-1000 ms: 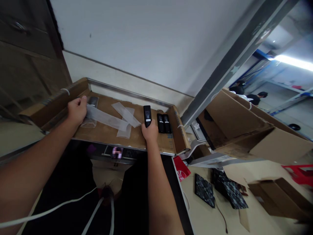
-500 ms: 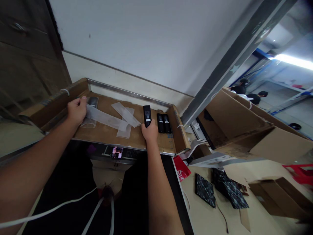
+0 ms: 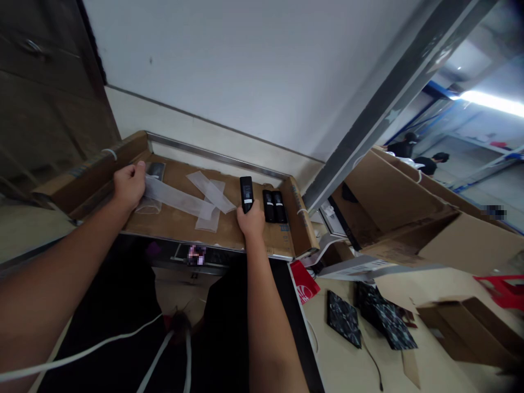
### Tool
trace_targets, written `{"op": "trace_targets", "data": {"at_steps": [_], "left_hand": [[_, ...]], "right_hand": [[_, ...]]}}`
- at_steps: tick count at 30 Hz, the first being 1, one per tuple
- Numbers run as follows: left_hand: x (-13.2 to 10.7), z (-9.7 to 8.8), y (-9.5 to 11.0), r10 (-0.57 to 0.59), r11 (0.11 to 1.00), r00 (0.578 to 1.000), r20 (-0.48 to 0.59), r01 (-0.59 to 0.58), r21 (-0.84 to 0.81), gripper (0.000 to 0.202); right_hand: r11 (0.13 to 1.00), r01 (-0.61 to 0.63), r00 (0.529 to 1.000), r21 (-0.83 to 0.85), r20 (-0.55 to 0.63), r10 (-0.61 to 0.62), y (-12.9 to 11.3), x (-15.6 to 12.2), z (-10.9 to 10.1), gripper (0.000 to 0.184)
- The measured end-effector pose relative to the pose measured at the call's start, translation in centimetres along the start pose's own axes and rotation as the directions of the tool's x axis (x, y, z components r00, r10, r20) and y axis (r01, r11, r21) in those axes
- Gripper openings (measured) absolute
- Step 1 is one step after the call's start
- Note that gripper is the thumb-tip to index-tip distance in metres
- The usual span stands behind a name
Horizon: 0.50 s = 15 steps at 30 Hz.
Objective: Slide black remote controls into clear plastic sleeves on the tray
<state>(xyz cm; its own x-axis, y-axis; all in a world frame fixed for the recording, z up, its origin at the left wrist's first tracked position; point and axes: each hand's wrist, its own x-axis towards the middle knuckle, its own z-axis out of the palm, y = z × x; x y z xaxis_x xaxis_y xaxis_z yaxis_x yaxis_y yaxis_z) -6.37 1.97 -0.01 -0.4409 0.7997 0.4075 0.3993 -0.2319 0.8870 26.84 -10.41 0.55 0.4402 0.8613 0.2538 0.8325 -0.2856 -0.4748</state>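
Note:
My left hand (image 3: 130,184) is closed on the left end of a clear plastic sleeve (image 3: 178,197), which stretches to the right over the cardboard-lined tray (image 3: 176,225). My right hand (image 3: 250,219) grips the lower end of a black remote control (image 3: 246,192) with a small white label, its back apparently facing up. Just right of it, two similar black remote controls (image 3: 274,206) lie side by side. More flat plastic sleeves (image 3: 210,191) rest crosswise between my hands. Beside my left hand lies another clear sleeve (image 3: 156,172) with something dark under or in it.
Cardboard flaps (image 3: 301,218) wall the tray's ends. A large open carton (image 3: 393,202) stands to the right. Black patterned packs (image 3: 344,318), a red bag (image 3: 303,283) and a smaller carton (image 3: 470,327) are lower right. White cables (image 3: 94,349) cross near my lap. People (image 3: 403,146) are far behind.

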Motion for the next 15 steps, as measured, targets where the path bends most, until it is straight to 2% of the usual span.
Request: {"op": "trace_targets", "data": {"at_steps": [6, 15], "left_hand": [[0.08, 0.03, -0.37, 0.007, 1.000, 1.000, 0.005, -0.007, -0.011, 0.044], [-0.07, 0.05, 0.09, -0.016, 0.999, 1.000, 0.003, 0.016, -0.032, 0.042]], "right_hand": [[1.000, -0.001, 1.000, 0.005, 0.007, 0.001, -0.02, -0.03, -0.08, 0.033], [1.000, 0.002, 1.000, 0.000, 0.014, -0.002, -0.01, 0.01, -0.03, 0.034]]}}
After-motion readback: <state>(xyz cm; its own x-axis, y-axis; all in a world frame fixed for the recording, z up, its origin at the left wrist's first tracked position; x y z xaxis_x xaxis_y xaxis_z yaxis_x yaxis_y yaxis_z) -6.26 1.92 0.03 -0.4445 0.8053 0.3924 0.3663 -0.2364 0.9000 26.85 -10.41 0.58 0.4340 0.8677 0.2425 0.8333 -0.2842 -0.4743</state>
